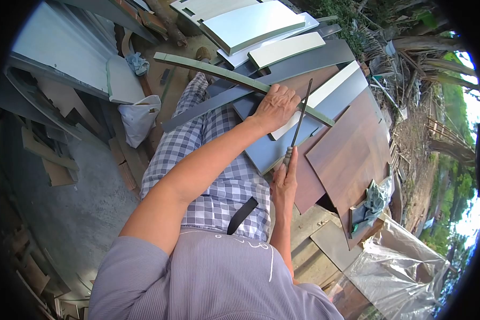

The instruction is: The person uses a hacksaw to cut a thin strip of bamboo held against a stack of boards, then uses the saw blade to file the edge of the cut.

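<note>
My left hand (278,108) is closed over a long, narrow greenish board strip (213,69), which slants across my knees and the boards beyond them. In my right hand (284,184) is a file (302,117), slim and dark with a grey grip, its tip pointing up and away from me. One finger lies along the grip. The blade crosses over the strip in this view, close to the right of my left knuckles. Beneath both hands lie a blue-grey panel (269,149) and a white strip (320,96).
White boards (253,24) are stacked ahead, and brown wood-grain panels (352,149) lie to the right. A white bag (140,118) and leaning scrap boards (53,106) stand at left. Clear plastic sheeting (397,266) covers something at lower right, near a crumpled plastic bag (377,197).
</note>
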